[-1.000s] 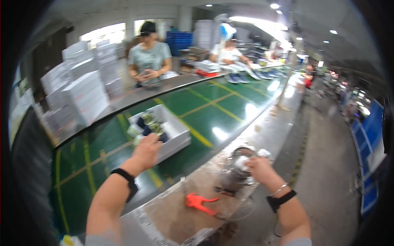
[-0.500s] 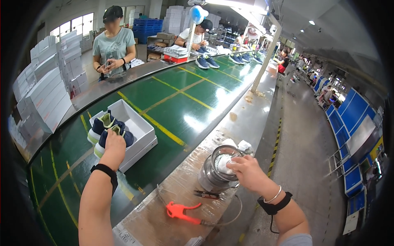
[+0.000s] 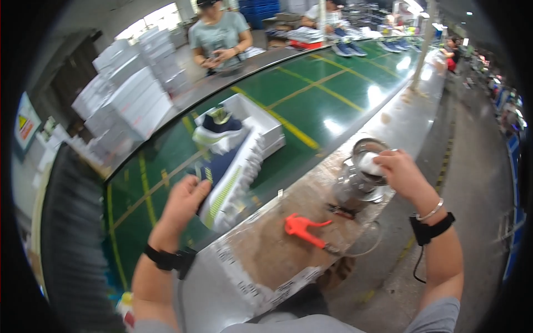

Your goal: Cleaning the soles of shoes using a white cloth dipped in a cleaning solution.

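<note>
nearby, left hand (image 3: 186, 202) grip around shoe (image 3: 225, 180), orange tool (image 3: 302, 229) beside metal pot (image 3: 361, 177).

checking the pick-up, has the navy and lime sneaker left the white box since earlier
Yes: the navy and lime sneaker, in the left hand, is now out of the white cardboard box, nearer the person.

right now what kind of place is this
Most likely a shoe factory packing line: a long green conveyor belt, stacked white boxes, and a navy sneaker in the left hand.

Bright overhead light, glare on green belt (image 3: 333, 105); motion blur, perhaps; dark fisheye rim.
</note>
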Demonstrator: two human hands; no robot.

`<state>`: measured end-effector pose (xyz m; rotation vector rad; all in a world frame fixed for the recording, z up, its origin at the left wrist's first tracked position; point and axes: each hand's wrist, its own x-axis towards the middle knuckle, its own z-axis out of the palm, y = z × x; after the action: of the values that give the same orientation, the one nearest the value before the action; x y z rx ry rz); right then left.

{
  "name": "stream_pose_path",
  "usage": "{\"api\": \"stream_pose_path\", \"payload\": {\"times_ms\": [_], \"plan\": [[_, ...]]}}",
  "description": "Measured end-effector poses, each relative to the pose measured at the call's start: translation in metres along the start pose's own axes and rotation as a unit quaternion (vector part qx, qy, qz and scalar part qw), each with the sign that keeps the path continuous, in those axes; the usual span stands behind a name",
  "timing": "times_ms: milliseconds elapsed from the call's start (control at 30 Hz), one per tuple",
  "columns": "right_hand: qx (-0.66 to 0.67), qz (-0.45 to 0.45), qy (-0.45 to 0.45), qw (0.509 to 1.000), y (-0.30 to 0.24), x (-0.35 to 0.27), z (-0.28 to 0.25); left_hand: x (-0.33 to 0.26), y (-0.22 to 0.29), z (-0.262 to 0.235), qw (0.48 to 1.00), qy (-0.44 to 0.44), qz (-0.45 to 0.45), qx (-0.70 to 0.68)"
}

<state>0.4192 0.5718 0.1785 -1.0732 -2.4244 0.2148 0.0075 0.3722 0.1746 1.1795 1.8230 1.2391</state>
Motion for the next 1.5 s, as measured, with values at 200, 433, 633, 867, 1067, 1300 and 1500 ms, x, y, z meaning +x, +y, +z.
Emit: {"api": "stream_pose_path", "payload": {"times_ms": [200,433,633,867,1067,1300,1500], "plan": [[-0.021,0.012,0.009,1.0,0.018,-0.019,0.034,-0.113,-0.072,0.034,0.902,0.044,-0.272,-0.331],[-0.026,0.048,0.017,0.998,-0.004,-0.011,0.033,-0.183,-0.113,0.027,0.834,0.02,-0.301,-0.461],[-0.012,0.063,-0.039,0.997,0.002,0.002,0.008,-0.205,-0.122,0.024,0.804,0.035,-0.317,-0.503],[0.577,0.121,0.094,0.802,-0.073,-0.047,0.031,-0.214,-0.125,0.016,0.827,0.046,-0.319,-0.461],[0.844,0.25,-0.101,0.464,-0.138,-0.112,0.131,-0.207,-0.129,0.022,0.824,0.053,-0.331,-0.457],[0.44,0.005,0.034,0.897,-0.191,-0.129,0.184,-0.21,-0.147,0.012,0.822,0.048,-0.371,-0.43],[0.181,-0.164,0.057,0.968,-0.199,-0.116,0.205,-0.206,-0.134,0.023,0.8,0.089,-0.375,-0.46]]}}
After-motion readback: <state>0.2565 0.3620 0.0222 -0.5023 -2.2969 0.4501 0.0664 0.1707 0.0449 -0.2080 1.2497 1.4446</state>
